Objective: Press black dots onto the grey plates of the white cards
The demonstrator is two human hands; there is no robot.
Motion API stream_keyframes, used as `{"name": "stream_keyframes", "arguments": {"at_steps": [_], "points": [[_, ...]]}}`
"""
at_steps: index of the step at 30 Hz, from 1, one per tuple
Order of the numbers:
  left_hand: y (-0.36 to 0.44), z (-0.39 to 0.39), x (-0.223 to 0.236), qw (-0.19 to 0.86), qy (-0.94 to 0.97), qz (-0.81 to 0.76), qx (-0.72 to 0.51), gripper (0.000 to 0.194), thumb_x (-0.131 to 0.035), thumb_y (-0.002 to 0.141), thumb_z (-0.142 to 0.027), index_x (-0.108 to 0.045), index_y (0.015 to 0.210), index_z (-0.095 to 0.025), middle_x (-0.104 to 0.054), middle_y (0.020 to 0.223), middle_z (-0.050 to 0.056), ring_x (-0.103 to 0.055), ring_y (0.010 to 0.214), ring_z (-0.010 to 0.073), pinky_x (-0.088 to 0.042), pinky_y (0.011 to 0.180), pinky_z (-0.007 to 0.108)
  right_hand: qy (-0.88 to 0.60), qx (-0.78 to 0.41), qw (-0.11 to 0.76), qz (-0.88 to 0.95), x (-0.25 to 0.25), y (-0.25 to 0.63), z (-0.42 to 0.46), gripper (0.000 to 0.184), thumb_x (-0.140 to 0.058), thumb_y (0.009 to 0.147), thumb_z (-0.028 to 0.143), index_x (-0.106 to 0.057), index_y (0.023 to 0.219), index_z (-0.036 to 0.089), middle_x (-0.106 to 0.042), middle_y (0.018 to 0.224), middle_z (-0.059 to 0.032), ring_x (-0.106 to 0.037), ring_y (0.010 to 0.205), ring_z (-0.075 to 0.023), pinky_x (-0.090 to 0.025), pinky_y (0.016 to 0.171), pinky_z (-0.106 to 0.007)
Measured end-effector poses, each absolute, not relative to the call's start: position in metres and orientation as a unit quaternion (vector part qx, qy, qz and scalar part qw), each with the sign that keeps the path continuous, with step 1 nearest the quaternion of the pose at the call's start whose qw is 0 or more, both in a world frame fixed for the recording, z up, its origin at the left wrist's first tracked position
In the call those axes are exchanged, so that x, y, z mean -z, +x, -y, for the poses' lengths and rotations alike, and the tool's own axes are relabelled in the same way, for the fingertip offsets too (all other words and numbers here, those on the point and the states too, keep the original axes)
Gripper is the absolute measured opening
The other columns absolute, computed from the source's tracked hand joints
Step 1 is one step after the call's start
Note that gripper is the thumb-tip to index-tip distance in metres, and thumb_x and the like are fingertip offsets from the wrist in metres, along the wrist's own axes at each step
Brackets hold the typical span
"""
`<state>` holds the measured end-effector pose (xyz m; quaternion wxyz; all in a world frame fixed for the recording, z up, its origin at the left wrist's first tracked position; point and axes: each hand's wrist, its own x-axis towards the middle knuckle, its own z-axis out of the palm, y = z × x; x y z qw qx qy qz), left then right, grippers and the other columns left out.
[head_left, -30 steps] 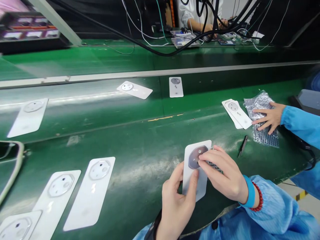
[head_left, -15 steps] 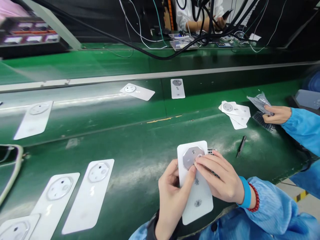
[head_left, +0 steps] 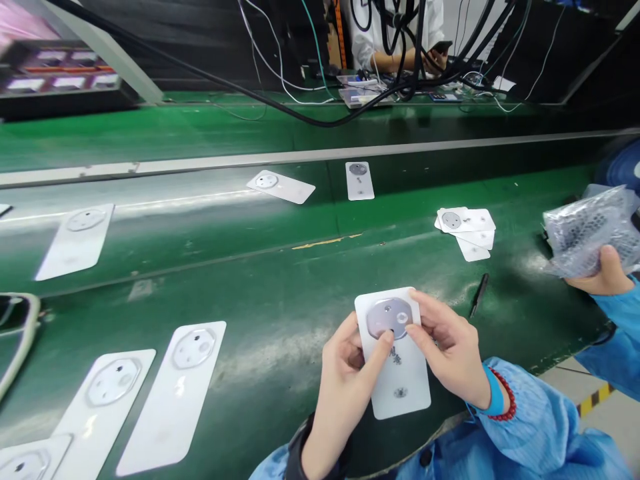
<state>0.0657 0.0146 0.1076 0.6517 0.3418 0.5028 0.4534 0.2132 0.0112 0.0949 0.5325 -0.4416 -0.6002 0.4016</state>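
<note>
White panel (head_left: 400, 373) held, pen (head_left: 479, 295) near, stacked panels (head_left: 477, 221)

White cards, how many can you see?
10: one held card in the left hand and right hand; three lower-left cards; one upper-left card; two far-middle cards; three overlapping cards rightward. Others may hide underneath.

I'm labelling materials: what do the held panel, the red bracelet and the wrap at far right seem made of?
Panel: perhaps glass or hard plastic; smooth, white, thin, unbent.
Bracelet: red beads, perhaps plastic or wood; finish too small to judge.
Wrap: probably plastic film, clear and glossy, by its creases and highlights.
</note>
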Motion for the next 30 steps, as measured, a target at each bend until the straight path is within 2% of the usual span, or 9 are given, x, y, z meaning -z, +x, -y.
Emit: {"name": "stream_keyframes", "arguments": {"at_steps": [3, 7, 14, 18, 20, 24, 28, 30], "points": [[0.064, -0.016, -0.105, 0.665, 0.340, -0.501, -0.436, 0.031, -0.074, 0.073, -0.032, -0.067, 0.096, -0.013, -0.071, 0.069, 0.005, -0.064, 0.056, 0.0154, -0.053, 0.054, 0.023, -0.442, -0.411, 0.532, 0.594, -0.095, 0.214, -0.012, 0.040, -0.057, 0.089, 0.012, -0.057, 0.128, 0.024, -0.074, 0.104, -0.0049, -0.073, 0.084, -0.0160, -0.062, 0.072, -0.024], [0.065, -0.013, -0.101, 0.620, 0.357, -0.532, -0.452, 0.031, -0.074, 0.072, -0.034, -0.069, 0.093, -0.012, -0.072, 0.069, 0.006, -0.065, 0.054, 0.0166, -0.052, 0.050, 0.023, -0.445, -0.448, 0.525, 0.571, -0.091, 0.215, -0.013, 0.037, -0.057, 0.090, 0.016, -0.058, 0.126, 0.021, -0.075, 0.098, -0.0057, -0.073, 0.077, -0.0159, -0.063, 0.071, -0.026], [0.061, -0.013, -0.095, 0.621, 0.385, -0.538, -0.421, 0.035, -0.075, 0.072, -0.039, -0.068, 0.094, -0.013, -0.072, 0.069, 0.005, -0.066, 0.059, 0.0180, -0.054, 0.053, 0.024, -0.424, -0.480, 0.521, 0.564, -0.081, 0.210, -0.016, 0.034, -0.057, 0.091, 0.024, -0.056, 0.124, 0.019, -0.074, 0.100, -0.0077, -0.073, 0.087, -0.0185, -0.062, 0.076, -0.028], [0.059, -0.014, -0.086, 0.550, 0.387, -0.579, -0.461, 0.035, -0.077, 0.069, -0.041, -0.069, 0.089, -0.013, -0.070, 0.063, 0.002, -0.061, 0.050, 0.0149, -0.049, 0.047, 0.020, -0.415, -0.484, 0.486, 0.598, -0.078, 0.213, -0.023, 0.040, -0.053, 0.092, 0.020, -0.050, 0.132, 0.019, -0.072, 0.107, -0.0091, -0.072, 0.091, -0.0172, -0.061, 0.081, -0.030], [0.053, -0.018, -0.083, 0.545, 0.364, -0.586, -0.475, 0.039, -0.079, 0.065, -0.042, -0.068, 0.089, -0.012, -0.069, 0.062, 0.002, -0.061, 0.050, 0.0149, -0.049, 0.047, 0.021, -0.432, -0.440, 0.466, 0.634, -0.076, 0.223, -0.027, 0.038, -0.053, 0.092, 0.020, -0.053, 0.129, 0.020, -0.069, 0.114, -0.0100, -0.070, 0.098, -0.0179, -0.059, 0.086, -0.033], [0.024, -0.030, -0.082, 0.584, 0.284, -0.577, -0.495, 0.058, -0.080, 0.062, -0.042, -0.062, 0.110, -0.015, -0.070, 0.067, 0.001, -0.064, 0.051, 0.0172, -0.052, 0.048, 0.024, -0.507, -0.263, 0.405, 0.714, -0.063, 0.253, -0.030, 0.019, -0.055, 0.092, 0.020, -0.069, 0.104, 0.019, -0.069, 0.115, -0.0095, -0.067, 0.105, -0.0199, -0.055, 0.095, -0.039], [-0.005, -0.034, -0.074, 0.513, 0.256, -0.648, -0.501, 0.084, -0.078, 0.063, -0.040, -0.041, 0.138, -0.027, -0.070, 0.074, -0.001, -0.063, 0.049, 0.0175, -0.050, 0.045, 0.025, -0.492, -0.190, 0.313, 0.790, -0.033, 0.256, -0.026, 0.024, -0.064, 0.087, 0.024, -0.068, 0.109, 0.017, -0.067, 0.117, -0.0127, -0.064, 0.109, -0.0243, -0.055, 0.094, -0.045], [-0.014, -0.034, -0.066, 0.491, 0.294, -0.664, -0.482, 0.088, -0.075, 0.065, -0.038, -0.034, 0.142, -0.030, -0.071, 0.086, 0.001, -0.066, 0.056, 0.0195, -0.050, 0.048, 0.026, -0.477, -0.178, 0.308, 0.804, -0.018, 0.248, -0.026, 0.025, -0.067, 0.085, 0.024, -0.069, 0.109, 0.015, -0.066, 0.120, -0.0146, -0.061, 0.114, -0.0274, -0.053, 0.095, -0.049]]}}
